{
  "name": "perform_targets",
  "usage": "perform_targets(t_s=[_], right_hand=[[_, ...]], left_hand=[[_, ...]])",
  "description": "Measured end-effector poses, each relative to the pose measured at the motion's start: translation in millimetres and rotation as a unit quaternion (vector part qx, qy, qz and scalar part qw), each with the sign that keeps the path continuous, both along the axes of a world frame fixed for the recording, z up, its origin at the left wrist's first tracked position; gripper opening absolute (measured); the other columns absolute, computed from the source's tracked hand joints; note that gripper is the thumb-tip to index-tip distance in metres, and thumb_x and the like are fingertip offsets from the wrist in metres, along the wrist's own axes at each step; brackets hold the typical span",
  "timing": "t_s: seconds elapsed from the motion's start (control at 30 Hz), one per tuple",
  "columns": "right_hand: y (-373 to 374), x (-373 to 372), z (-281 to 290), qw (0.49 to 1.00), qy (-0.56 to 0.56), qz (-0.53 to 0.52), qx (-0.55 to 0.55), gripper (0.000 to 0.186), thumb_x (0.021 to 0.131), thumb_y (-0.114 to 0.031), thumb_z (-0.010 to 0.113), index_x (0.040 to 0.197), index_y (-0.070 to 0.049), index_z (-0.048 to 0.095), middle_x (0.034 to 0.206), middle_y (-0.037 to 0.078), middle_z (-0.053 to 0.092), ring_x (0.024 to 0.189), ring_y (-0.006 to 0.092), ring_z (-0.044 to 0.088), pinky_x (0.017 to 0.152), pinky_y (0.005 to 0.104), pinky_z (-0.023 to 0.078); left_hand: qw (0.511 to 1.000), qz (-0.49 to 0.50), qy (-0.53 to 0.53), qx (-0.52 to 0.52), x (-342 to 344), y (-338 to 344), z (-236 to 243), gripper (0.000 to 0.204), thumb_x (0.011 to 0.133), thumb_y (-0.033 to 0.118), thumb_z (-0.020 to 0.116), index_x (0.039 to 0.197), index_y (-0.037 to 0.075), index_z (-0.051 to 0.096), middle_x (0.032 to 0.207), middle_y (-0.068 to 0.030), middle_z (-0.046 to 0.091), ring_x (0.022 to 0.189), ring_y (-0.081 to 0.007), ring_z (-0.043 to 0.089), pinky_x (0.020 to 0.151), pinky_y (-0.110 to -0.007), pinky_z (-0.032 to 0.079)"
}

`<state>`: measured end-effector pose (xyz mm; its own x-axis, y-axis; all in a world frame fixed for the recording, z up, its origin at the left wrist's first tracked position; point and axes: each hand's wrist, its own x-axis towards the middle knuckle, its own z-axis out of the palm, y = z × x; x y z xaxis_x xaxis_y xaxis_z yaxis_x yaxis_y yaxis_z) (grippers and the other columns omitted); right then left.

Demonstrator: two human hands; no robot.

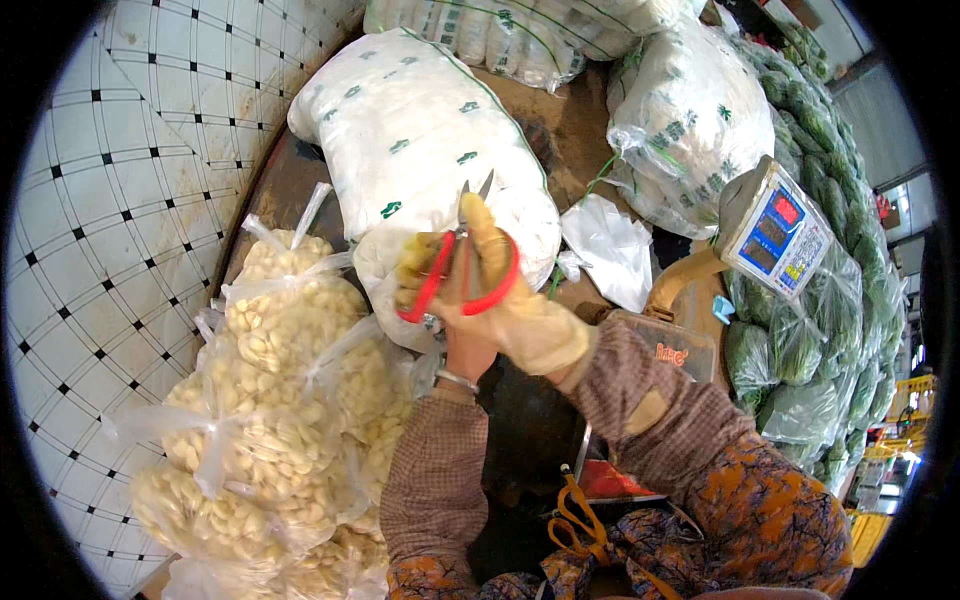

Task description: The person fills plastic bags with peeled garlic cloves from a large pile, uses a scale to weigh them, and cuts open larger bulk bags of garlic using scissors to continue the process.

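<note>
Red-handled scissors (468,302) are held up near the middle, with their blades pointing away from me and a little apart. My right hand (540,325), in a pale yellow glove, grips them at the right handle loop, one finger lying along the pivot. Close against it, my left hand (418,272) has its yellowish fingers curled by the left loop; they are partly blurred and partly hidden. A bracelet (457,380) circles the left wrist. Just beyond the hands lies a big white bag (400,120) with green marks and a gathered near end.
Clear bags of peeled garlic-like cloves (250,440) pile up at the left beside a tiled wall (130,215). A scale display (780,230) stands right, near a crumpled white plastic bag (608,250). Another full bag (690,130) and stacked bagged green vegetables (800,340) lie beyond.
</note>
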<state>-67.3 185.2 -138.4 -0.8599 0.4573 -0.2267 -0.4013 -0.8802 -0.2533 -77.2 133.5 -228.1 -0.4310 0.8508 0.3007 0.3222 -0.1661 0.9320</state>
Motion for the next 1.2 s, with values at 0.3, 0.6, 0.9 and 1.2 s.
perform_targets(t_s=[0.3,0.6,0.9,1.2], right_hand=[[-32,-36,-13,0.967,-0.008,-0.24,0.088,0.046,0.082,-0.046,0.047,0.098,-0.003,0.051,0.089,0.007,0.055,0.085,0.0182,0.051,0.08,0.0331,0.038],[43,-50,-38,0.94,-0.124,-0.297,0.116,0.037,0.081,-0.048,0.048,0.07,-0.013,0.043,0.06,0.001,0.047,0.053,0.0125,0.044,0.05,0.0268,0.038],[77,-55,-15,0.909,-0.123,-0.397,0.017,0.043,0.08,-0.046,0.05,0.067,-0.006,0.044,0.054,0.007,0.045,0.052,0.0182,0.045,0.052,0.0286,0.04],[118,-6,-28,0.91,-0.133,-0.377,0.109,0.044,0.079,-0.047,0.051,0.067,-0.005,0.045,0.054,0.007,0.046,0.051,0.018,0.043,0.051,0.0282,0.039]], left_hand=[[0.978,-0.056,-0.199,-0.009,3,-3,-4,0.049,0.084,0.034,0.036,0.122,0.003,0.036,0.123,-0.0134,0.039,0.111,-0.0251,0.04,0.094,-0.037,0.032],[0.966,-0.17,-0.184,-0.071,25,2,-27,0.055,0.085,0.042,0.027,0.124,0.004,0.033,0.123,-0.0122,0.039,0.113,-0.0224,0.038,0.095,-0.036,0.031],[0.974,-0.021,-0.226,0.027,17,-3,-3,0.05,0.078,0.008,0.048,0.122,-0.004,0.029,0.121,-0.0172,0.034,0.11,-0.0254,0.037,0.089,-0.033,0.035],[0.997,0.052,0.04,-0.03,16,-14,17,0.044,0.075,-0.004,0.048,0.118,-0.002,0.038,0.112,-0.0175,0.041,0.091,-0.024,0.048,0.062,-0.024,0.046]])
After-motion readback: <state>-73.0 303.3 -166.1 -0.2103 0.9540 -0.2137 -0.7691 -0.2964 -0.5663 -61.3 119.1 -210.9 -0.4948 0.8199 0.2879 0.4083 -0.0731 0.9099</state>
